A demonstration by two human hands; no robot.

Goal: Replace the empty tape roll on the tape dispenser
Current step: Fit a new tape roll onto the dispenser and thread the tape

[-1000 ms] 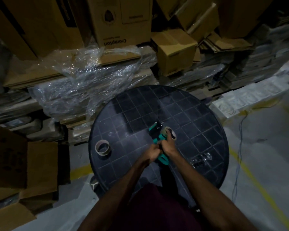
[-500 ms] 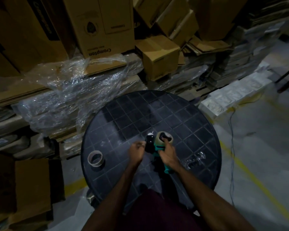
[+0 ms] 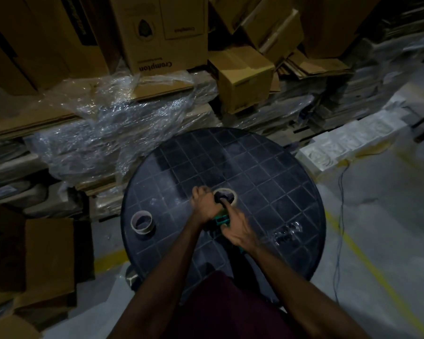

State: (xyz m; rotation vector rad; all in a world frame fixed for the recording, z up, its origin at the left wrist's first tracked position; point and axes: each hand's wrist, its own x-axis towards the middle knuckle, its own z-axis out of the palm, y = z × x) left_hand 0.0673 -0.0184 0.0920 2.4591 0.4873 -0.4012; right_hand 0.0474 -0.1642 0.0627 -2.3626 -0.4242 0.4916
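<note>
Two rolls are in view, and the one that matters sits on the tape dispenser (image 3: 222,217), a teal-handled tool held just above the middle of the round dark surface (image 3: 291,177). That tape roll (image 3: 227,195) rides at the far end of the dispenser, its open core facing up toward the camera; whether it is fully seated on the hub is too dim to tell. The dispenser's long axis runs away from the person, handle near the body and head pointing out toward the stacked cardboard boxes (image 3: 157,33). The right hand (image 3: 240,232) has its fingers clenched around the handle, with the index finger stretched forward onto the roll. The left hand (image 3: 205,204) is closed at the left side of the dispenser head; what it pinches, if anything, cannot be made out. Judging by this, the step in hand is fitting the roll or threading its free end, and the next move calls for a steady handle while the tape end is drawn past the roller to the cutter. A second ring, probably the spent core (image 3: 142,222), lies flat on the surface well to the left, apart from both hands. Crumpled plastic wrap (image 3: 113,123) lies beyond the surface.
</note>
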